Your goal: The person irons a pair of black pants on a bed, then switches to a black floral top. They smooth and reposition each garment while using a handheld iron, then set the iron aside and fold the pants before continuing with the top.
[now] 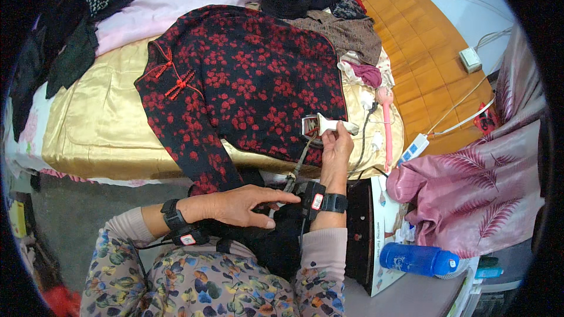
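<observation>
A black jacket with red flowers (258,76) and red knotted fastenings lies spread on a gold satin bedcover (100,123). My right hand (336,144) grips a white handled tool (330,124) by its handle, at the jacket's lower right edge. The tool's rectangular head rests on the cloth; its exact kind is unclear. A greyish cord or strap (302,157) runs from beside that head down toward my lap. My left hand (238,205) is over my lap close to my right wrist, index finger and thumb apart, with nothing visible in it. Its other fingers are partly hidden.
More clothes (182,9) are heaped along the bed's far side. Right of the jacket lie a pink stick-like tool (385,123) and white plugs with cords. A white power strip (415,148), a pink curtain (470,194) and a blue bottle (414,258) are farther right.
</observation>
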Demonstrator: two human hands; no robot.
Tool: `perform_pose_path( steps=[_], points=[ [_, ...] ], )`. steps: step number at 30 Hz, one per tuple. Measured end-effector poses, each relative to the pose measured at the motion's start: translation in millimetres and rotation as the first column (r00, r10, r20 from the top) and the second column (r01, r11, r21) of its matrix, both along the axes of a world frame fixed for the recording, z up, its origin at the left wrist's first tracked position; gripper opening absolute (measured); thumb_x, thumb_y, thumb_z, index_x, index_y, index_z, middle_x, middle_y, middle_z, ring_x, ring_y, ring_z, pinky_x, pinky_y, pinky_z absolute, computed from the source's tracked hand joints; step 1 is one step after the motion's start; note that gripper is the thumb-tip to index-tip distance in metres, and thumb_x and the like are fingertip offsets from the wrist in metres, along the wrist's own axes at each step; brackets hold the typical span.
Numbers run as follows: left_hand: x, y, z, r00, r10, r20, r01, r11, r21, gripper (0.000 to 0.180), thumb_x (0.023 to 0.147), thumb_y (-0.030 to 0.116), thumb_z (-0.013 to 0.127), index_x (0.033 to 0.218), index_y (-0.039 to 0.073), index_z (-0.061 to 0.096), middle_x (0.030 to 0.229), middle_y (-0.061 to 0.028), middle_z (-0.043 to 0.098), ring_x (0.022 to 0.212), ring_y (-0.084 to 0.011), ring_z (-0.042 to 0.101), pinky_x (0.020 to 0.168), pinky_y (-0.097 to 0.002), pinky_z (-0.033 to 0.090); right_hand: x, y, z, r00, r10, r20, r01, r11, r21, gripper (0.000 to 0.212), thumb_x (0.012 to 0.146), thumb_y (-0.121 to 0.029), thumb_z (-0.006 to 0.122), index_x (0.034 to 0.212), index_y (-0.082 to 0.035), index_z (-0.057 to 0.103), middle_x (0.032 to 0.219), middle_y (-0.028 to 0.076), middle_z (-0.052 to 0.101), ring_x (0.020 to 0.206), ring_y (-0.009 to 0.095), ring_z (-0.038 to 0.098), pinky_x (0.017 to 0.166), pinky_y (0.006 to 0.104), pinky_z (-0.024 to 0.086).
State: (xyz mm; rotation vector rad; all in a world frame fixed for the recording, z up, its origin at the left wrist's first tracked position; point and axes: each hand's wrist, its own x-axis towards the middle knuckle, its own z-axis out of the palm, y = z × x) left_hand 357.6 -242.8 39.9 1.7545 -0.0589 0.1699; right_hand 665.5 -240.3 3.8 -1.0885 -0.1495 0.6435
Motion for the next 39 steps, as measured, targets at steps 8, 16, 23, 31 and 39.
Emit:
perform_pose_path(
  steps=[8,16,23,31,39],
  points=[
    [13.9,5.7,0.4,0.999,-0.026,0.035,0.023,0.996,0.089,0.073,0.092,0.008,0.072,0.159,0.017,0.042,0.133,-0.0160,0.064,0.118,-0.0326,0.065,0.101,-0.0465,0.053,3.3,4.2,-9.5,0.995,-0.023,0.095,0.030,0.997,-0.077,0.028,0.097,-0.016,0.071,0.117,-0.005,0.056,0.104,0.009,0.066,0.087,0.021,0.066,0.075,0.0386,0.057],
    [-25.0,18.9,-33.6,0.979,0.168,-0.116,-0.094,0.875,0.474,0.079,0.089,0.008,0.073,0.160,0.018,0.040,0.126,-0.0163,0.067,0.108,-0.0384,0.063,0.095,-0.0496,0.049,-0.6,-3.2,0.7,0.994,0.024,0.110,-0.003,0.982,-0.186,0.027,0.097,-0.026,0.075,0.109,-0.006,0.061,0.091,0.006,0.067,0.075,0.017,0.068,0.066,0.0325,0.059],
    [-33.5,10.6,-60.7,0.884,0.461,-0.071,-0.450,0.883,0.131,0.066,0.090,0.006,0.069,0.152,0.013,0.045,0.098,-0.0221,0.069,0.087,-0.0415,0.067,0.084,-0.0500,0.053,-69.7,-82.4,-4.4,0.881,0.156,0.446,-0.013,0.951,-0.308,0.032,0.101,-0.031,0.070,0.116,-0.004,0.062,0.094,0.007,0.069,0.072,0.015,0.068,0.064,0.0260,0.053],
    [-34.3,-1.6,-61.4,0.893,0.450,-0.007,-0.433,0.863,0.261,0.051,0.092,0.008,0.072,0.139,0.006,0.053,0.121,-0.0175,0.067,0.117,-0.0374,0.065,0.098,-0.0462,0.051,-166.2,-112.7,-53.9,0.740,0.667,0.087,-0.592,0.706,-0.388,0.034,0.106,-0.037,0.061,0.128,-0.012,0.064,0.117,0.002,0.069,0.105,0.012,0.064,0.090,0.0330,0.050],
    [-48.8,5.3,-38.1,0.915,0.345,0.209,-0.386,0.600,0.701,0.061,0.073,0.003,0.076,0.132,0.010,0.063,0.113,-0.0107,0.069,0.113,-0.0311,0.062,0.097,-0.0435,0.040,-160.0,-113.5,-26.4,0.719,0.689,0.094,-0.662,0.719,-0.209,0.021,0.109,-0.033,0.055,0.110,-0.012,0.061,0.103,0.002,0.071,0.100,0.013,0.066,0.091,0.0308,0.049]
  ],
)
